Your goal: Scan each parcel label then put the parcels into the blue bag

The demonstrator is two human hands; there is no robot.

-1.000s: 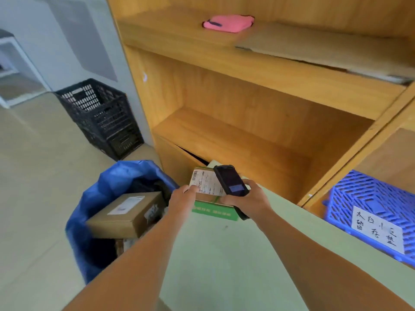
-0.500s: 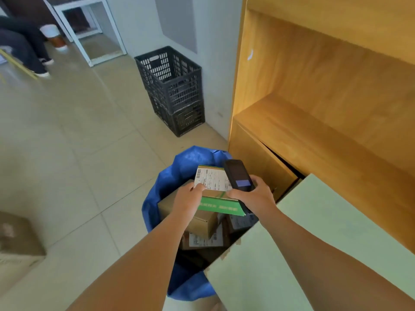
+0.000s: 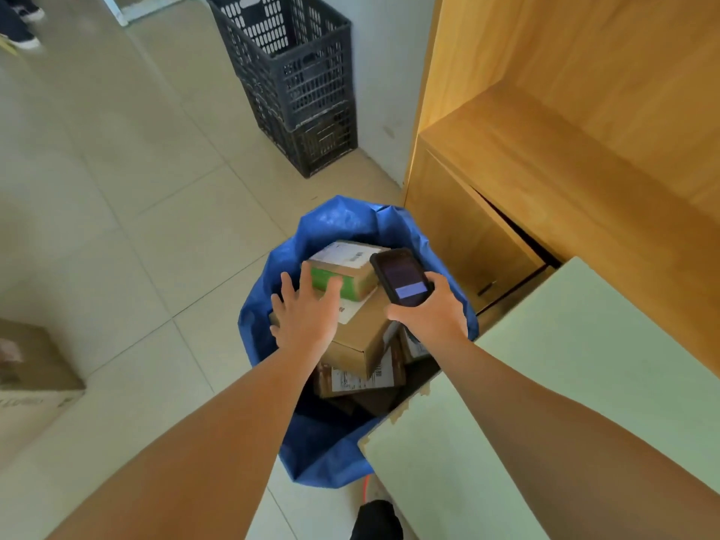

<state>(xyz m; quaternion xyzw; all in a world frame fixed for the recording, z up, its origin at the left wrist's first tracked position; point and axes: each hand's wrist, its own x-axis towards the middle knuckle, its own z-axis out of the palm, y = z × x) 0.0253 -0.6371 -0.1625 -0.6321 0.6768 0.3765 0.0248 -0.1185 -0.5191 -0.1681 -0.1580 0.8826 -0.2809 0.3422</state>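
Inside blue bag, green-banded parcel just beyond spread left hand, right hand gripping scanner

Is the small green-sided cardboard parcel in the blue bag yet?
In: the green-sided cardboard parcel rests atop other boxes inside the blue bag, left hand open.

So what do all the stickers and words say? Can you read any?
None can be read.
Label on the green-striped parcel: barcode, print blurred.
Label on the big brown box: blurred.
Label on the lower box: too small.
Scanner screen: no legible text.
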